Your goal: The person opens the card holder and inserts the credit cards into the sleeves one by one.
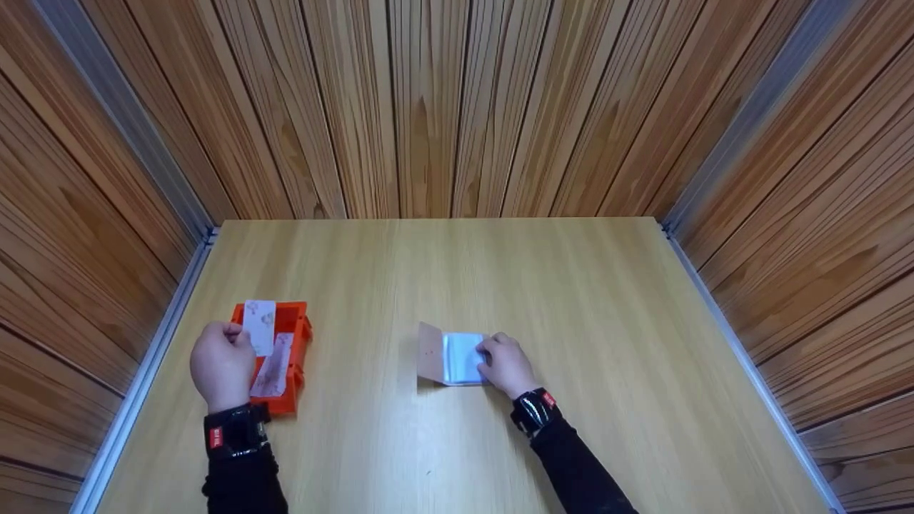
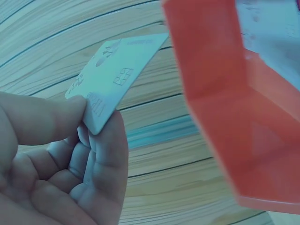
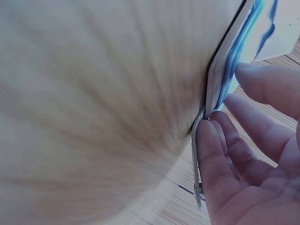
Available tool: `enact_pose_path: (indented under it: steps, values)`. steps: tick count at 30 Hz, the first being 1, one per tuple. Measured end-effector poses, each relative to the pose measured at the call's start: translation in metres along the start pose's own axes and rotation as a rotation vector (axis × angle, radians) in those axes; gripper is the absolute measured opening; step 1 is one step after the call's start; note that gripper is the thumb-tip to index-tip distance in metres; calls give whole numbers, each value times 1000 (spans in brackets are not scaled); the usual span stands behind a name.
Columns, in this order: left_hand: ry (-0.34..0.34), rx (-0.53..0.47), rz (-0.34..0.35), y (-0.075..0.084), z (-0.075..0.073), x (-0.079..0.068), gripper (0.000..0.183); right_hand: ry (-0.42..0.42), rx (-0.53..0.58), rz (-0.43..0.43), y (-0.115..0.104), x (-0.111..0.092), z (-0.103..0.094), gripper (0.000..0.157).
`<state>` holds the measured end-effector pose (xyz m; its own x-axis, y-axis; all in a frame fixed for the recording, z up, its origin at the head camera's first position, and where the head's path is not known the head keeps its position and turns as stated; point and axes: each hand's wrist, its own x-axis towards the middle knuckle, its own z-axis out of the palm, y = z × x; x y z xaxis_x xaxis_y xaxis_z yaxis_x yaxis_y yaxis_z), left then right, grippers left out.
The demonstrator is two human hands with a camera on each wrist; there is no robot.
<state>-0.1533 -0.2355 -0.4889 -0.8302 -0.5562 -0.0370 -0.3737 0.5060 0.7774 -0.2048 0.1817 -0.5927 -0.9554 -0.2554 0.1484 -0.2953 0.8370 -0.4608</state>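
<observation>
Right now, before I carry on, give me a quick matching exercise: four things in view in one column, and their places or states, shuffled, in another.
Things:
1. Small patterned card
2. Orange bin
3. Folding holder
4. Right hand

Places and states:
A. Spread open, pale blue inside
B. At the folding holder's right edge in the head view
C. Pinched by the fingers of the left hand
D. On the left side of the table

Pairs: 1-C, 2-D, 3-A, 4-B
</observation>
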Motion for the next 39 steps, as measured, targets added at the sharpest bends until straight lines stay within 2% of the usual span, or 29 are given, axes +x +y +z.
enact_pose_path:
  steps: [9,20,24,30,37,39]
  values:
    - [23,-55,33,20,-7,-13,28,-3,14,12,1,0,1,31]
    - [1,-119,41,34,-3,-23,27,-11,17,21,-1,-2,0,31]
    - [-16,-135,30,38,3,-25,27,-23,21,42,-2,-1,-1,31]
    - [31,-145,127,39,17,-30,22,-9,26,20,-1,-1,0,30]
    - [4,-187,149,42,36,-38,21,1,29,13,0,-1,2,29]
    - [20,-201,182,41,43,-41,18,5,26,8,1,-1,2,29]
